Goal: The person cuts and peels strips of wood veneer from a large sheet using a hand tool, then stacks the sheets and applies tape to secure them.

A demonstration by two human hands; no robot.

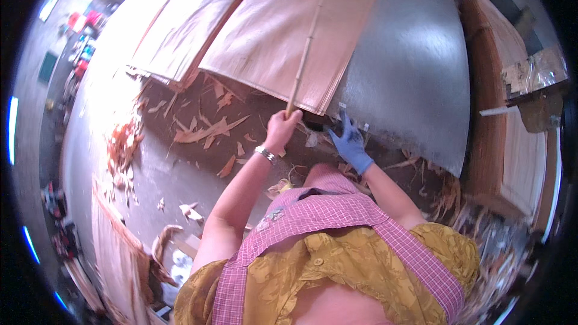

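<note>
My left hand (pixel 281 131), bare with a silver watch at the wrist, is closed round the lower end of a thin bamboo stick (pixel 305 54). The stick points away from me across a stack of pale wood veneer sheets (pixel 265 42). My right hand (pixel 350 144) wears a blue glove, its fingers stretched out and apart at the near edge of a smooth grey sheet or tabletop (pixel 409 60). A small dark thing (pixel 317 125) shows between my hands. What it is, and whether the glove touches it, I cannot tell.
Another veneer stack (pixel 180 30) lies at the far left. Tall stacks (pixel 500 114) stand on the right, and a further stack (pixel 120 253) is at the lower left. Torn veneer scraps (pixel 211 129) litter the floor (pixel 180 174), with a heap of strips (pixel 494 265) at the lower right.
</note>
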